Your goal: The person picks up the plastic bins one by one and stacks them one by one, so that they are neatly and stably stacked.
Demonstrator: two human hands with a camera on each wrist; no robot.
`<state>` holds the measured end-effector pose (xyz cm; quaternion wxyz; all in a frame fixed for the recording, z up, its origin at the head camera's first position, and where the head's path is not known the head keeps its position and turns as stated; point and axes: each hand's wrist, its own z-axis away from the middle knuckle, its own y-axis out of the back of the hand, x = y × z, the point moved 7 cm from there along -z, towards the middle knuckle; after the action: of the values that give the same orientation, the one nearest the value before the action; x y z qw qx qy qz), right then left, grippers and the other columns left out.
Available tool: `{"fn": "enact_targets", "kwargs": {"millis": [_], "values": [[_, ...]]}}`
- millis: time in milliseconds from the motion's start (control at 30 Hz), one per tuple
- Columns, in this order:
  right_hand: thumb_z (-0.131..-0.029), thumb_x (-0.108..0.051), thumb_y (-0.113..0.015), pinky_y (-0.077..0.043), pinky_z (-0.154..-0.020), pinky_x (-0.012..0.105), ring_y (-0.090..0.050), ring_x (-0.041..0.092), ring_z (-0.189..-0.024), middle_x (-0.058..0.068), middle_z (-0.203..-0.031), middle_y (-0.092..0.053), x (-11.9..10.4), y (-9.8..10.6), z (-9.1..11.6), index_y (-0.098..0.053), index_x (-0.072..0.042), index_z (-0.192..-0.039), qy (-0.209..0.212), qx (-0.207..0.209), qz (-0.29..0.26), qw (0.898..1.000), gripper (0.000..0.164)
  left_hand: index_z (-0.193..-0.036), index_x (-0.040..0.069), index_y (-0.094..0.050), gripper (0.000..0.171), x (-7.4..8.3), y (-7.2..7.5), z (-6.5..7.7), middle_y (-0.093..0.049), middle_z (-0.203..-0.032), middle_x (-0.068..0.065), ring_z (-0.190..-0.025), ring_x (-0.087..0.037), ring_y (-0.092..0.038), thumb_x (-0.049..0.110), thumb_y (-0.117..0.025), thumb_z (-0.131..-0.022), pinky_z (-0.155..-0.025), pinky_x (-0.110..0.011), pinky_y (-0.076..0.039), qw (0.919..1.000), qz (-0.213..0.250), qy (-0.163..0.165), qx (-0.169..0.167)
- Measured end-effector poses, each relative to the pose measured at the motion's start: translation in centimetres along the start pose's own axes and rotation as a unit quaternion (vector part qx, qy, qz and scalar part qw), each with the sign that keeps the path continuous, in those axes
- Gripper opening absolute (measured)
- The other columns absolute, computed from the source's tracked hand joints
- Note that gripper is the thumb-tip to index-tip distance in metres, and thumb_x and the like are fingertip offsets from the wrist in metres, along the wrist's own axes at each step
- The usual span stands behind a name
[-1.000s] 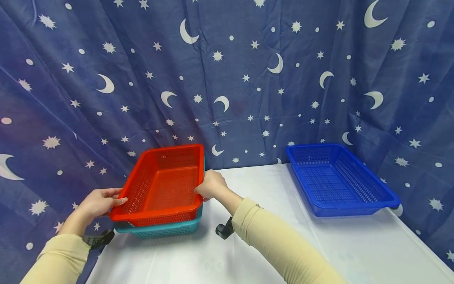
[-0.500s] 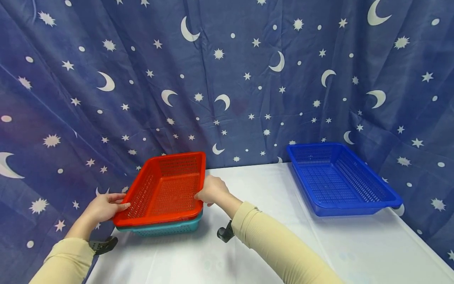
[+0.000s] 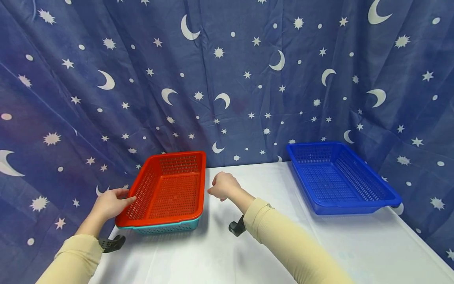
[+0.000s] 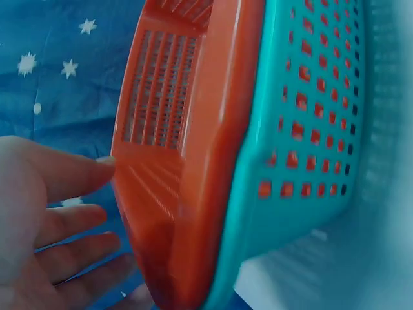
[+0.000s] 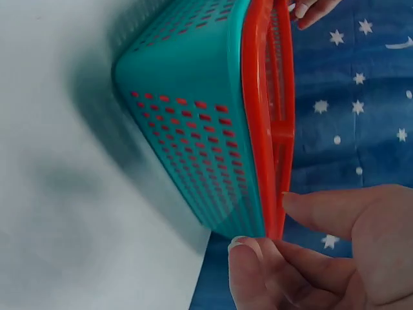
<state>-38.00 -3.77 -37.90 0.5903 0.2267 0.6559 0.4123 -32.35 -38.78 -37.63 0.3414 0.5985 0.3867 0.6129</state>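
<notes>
A red plastic basket (image 3: 175, 193) sits nested inside a teal basket (image 3: 170, 227) on the left of the table. Only the teal rim and holed side wall show beneath the red rim. At the left side of the red rim is my left hand (image 3: 112, 204); its thumb tip lies right at the edge and its fingers extend loosely outside, as the left wrist view shows. My right hand (image 3: 223, 186) is just off the right side of the stack in the head view, fingers loosely bent and holding nothing.
On the right of the white table (image 3: 262, 236) stands a blue basket (image 3: 330, 181), its front right corner near the table's edge. A dark blue curtain (image 3: 227, 79) with moons and stars hangs behind and around the table.
The red basket has come down and settled fully into the teal one. My right hand has let go of its rim and moved right; the left hand has loosened its hold.
</notes>
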Motion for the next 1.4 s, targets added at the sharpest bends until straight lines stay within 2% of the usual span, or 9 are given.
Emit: {"fn": "enact_targets", "kwargs": {"millis": [100, 167, 333, 467, 667, 1033, 1167, 1400], "values": [[-0.091, -0.021, -0.075, -0.057, -0.055, 0.027, -0.068, 0.016, -0.054, 0.007, -0.089, -0.069, 1.0, 0.6, 0.0, -0.073, 0.0, -0.103, 0.0, -0.002, -0.012, 1.0, 0.024, -0.139, -0.019, -0.047, 0.068, 1.4, -0.3, -0.2, -0.06, -0.122, -0.038, -0.087, -0.036, -0.068, 0.033, -0.065, -0.1, -0.078, -0.051, -0.06, 1.0, 0.003, -0.007, 0.005], [-0.091, -0.021, -0.074, -0.058, -0.055, 0.027, -0.068, 0.017, -0.055, 0.005, -0.087, -0.068, 1.8, 1.2, 0.0, -0.074, 0.0, -0.104, -0.003, 0.002, -0.015, 1.0, 0.025, -0.14, -0.018, -0.048, 0.066, 2.6, -0.6, -0.5, -0.06, -0.124, -0.038, -0.09, -0.038, -0.068, 0.034, -0.064, -0.101, -0.079, -0.053, -0.06, 0.9998, 0.001, -0.014, 0.011], [-0.092, -0.023, -0.073, -0.059, -0.059, 0.028, -0.069, 0.017, -0.06, 0.005, -0.079, -0.067, 3.9, 2.7, -0.1, -0.073, 0.0, -0.106, -0.017, 0.007, -0.021, 1.0, 0.028, -0.14, -0.011, -0.053, 0.061, 6.3, -1.9, -1.3, -0.053, -0.137, -0.037, -0.117, -0.054, -0.055, 0.033, -0.063, -0.1, -0.095, -0.065, -0.048, 0.9989, -0.016, -0.039, 0.023], [-0.092, -0.026, -0.073, -0.06, -0.062, 0.029, -0.069, 0.017, -0.065, 0.004, -0.082, -0.067, 5.5, 3.8, 0.1, -0.072, 0.001, -0.109, -0.028, 0.008, -0.027, 0.999, 0.031, -0.142, -0.009, -0.053, 0.06, 9.1, -3.6, -1.8, -0.053, -0.14, -0.034, -0.121, -0.053, -0.054, 0.033, -0.063, -0.101, -0.097, -0.064, -0.047, 0.998, -0.008, -0.061, 0.012], [-0.093, -0.027, -0.073, -0.06, -0.066, 0.032, -0.069, 0.019, -0.069, 0.006, -0.086, -0.069, 8.1, 4.9, 0.4, -0.072, 0.0, -0.111, -0.047, 0.014, -0.017, 0.999, 0.033, -0.143, -0.007, -0.052, 0.061, 12.5, -5.9, -2.3, -0.056, -0.139, -0.031, -0.124, -0.048, -0.055, 0.033, -0.064, -0.099, -0.102, -0.062, -0.046, 0.9977, 0.01, -0.067, 0.004], [-0.093, -0.028, -0.073, -0.061, -0.067, 0.033, -0.068, 0.02, -0.075, 0.009, -0.093, -0.07, 12.6, 7.1, 1.2, -0.071, 0.0, -0.11, -0.069, 0.027, -0.055, 0.996, 0.034, -0.149, -0.005, -0.045, 0.067, 16.5, -8.0, -2.8, -0.054, -0.144, -0.027, -0.128, -0.043, -0.055, 0.037, -0.062, -0.1, -0.107, -0.058, -0.044, 0.9963, 0.027, -0.08, 0.015], [-0.093, -0.029, -0.072, -0.061, -0.071, 0.035, -0.07, 0.022, -0.079, 0.011, -0.097, -0.071, 13.1, 8.0, 1.8, -0.071, 0.001, -0.113, -0.069, 0.034, -0.067, 0.995, 0.036, -0.151, -0.005, -0.042, 0.072, 17.7, -8.6, -2.8, -0.051, -0.147, -0.027, -0.132, -0.043, -0.052, 0.041, -0.062, -0.1, -0.11, -0.057, -0.042, 0.9952, 0.039, -0.087, 0.022], [-0.096, -0.031, -0.069, -0.056, -0.087, 0.049, -0.066, 0.032, -0.103, 0.016, -0.114, -0.07, 13.2, 10.1, 3.4, -0.07, 0.001, -0.119, -0.033, 0.05, -0.05, 0.997, 0.04, -0.15, -0.003, -0.046, 0.076, 20.6, -10.2, -2.4, -0.054, -0.146, -0.023, -0.131, -0.038, -0.054, 0.05, -0.063, -0.098, -0.108, -0.054, -0.044, 0.9926, 0.054, -0.106, 0.026]]}}
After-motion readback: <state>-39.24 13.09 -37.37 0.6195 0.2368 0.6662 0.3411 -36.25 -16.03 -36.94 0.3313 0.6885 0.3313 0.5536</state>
